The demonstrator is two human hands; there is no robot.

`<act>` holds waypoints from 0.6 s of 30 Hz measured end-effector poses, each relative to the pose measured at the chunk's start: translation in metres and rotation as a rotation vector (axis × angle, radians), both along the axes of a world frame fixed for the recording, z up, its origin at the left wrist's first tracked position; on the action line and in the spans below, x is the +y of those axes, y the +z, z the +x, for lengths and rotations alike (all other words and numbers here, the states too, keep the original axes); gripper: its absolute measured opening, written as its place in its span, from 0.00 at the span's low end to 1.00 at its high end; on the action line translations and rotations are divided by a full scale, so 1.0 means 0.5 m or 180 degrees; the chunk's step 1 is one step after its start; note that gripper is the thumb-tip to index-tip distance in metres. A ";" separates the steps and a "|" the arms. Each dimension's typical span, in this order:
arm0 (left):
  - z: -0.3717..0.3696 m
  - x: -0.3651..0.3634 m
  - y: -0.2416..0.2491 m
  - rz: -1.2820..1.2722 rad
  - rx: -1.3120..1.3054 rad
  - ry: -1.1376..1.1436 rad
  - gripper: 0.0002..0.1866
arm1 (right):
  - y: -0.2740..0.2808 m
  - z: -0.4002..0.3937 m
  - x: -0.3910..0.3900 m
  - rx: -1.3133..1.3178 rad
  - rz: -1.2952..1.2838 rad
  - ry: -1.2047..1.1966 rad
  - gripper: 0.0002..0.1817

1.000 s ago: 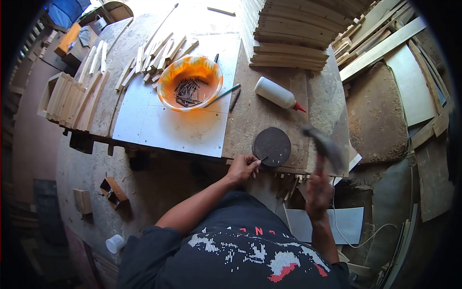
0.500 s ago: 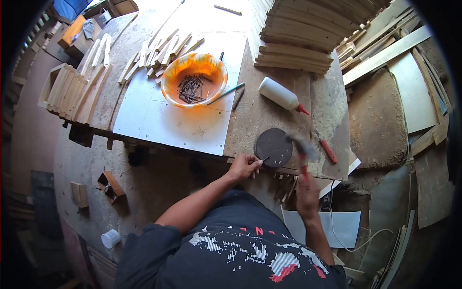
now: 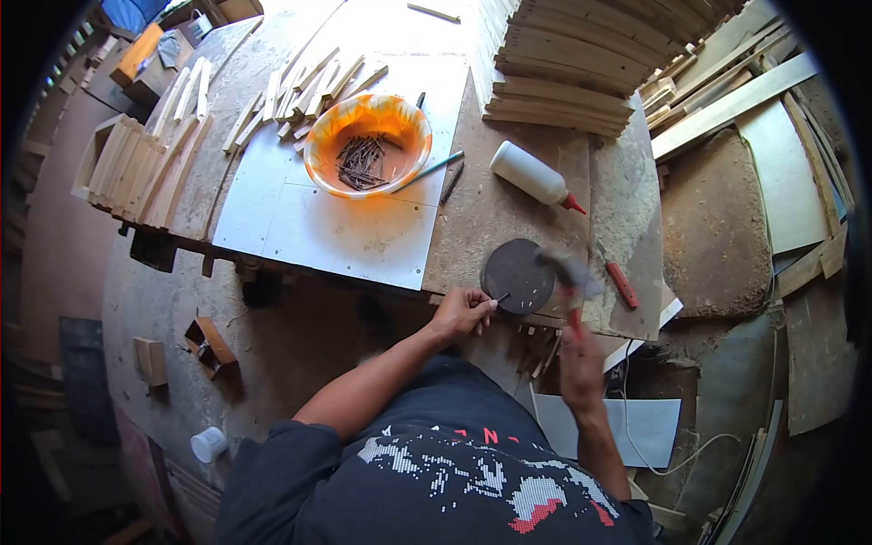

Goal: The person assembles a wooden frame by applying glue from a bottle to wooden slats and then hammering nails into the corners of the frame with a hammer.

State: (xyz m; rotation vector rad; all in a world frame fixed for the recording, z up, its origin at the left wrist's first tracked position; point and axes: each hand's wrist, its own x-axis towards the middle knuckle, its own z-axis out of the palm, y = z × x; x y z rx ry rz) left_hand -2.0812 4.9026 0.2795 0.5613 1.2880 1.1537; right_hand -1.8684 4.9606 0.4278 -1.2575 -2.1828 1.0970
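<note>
My left hand is at the table's front edge, thumb and fingers pinched on a thin dark nail. The nail's free end points over a dark round block lying on the bench, with small bright bits on its top. To the right, my right hand wraps round the red handle of a hammer. The hammer's head is smeared by motion and hangs over the block's right side. An orange and white bowl with many nails in it stands farther back on a white board.
A white glue bottle with a red tip lies behind the block. The red-handled tool rests on the right. Wooden strips lie behind the bowl, and a tall wood stack rises at the back. A pencil leans by the bowl.
The view has shifted very slightly. Both hands keep nearly the same places, with the nail still in the left and the blurred hammer still in the right.
</note>
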 end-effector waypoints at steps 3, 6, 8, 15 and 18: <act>-0.001 0.001 0.006 -0.0037 0.0020 -0.0061 0.11 | 0.138 0.001 -0.028 0.1752 -0.0056 -0.0148 0.27; -0.002 0.001 0.025 -0.0094 0.0042 -0.0074 0.11 | 0.162 -0.026 -0.053 0.3359 0.1231 0.0321 0.30; -0.003 -0.001 0.019 -0.0077 0.0000 -0.0035 0.11 | 0.060 -0.036 -0.061 0.4051 0.1540 0.0482 0.22; -0.004 -0.004 0.023 -0.0132 0.0116 -0.0078 0.11 | -0.152 0.052 -0.030 -0.0467 0.0184 -0.0230 0.21; -0.049 0.005 0.045 -0.0036 0.0638 0.0104 0.12 | -0.157 0.039 -0.016 -0.0404 -0.0035 -0.0427 0.23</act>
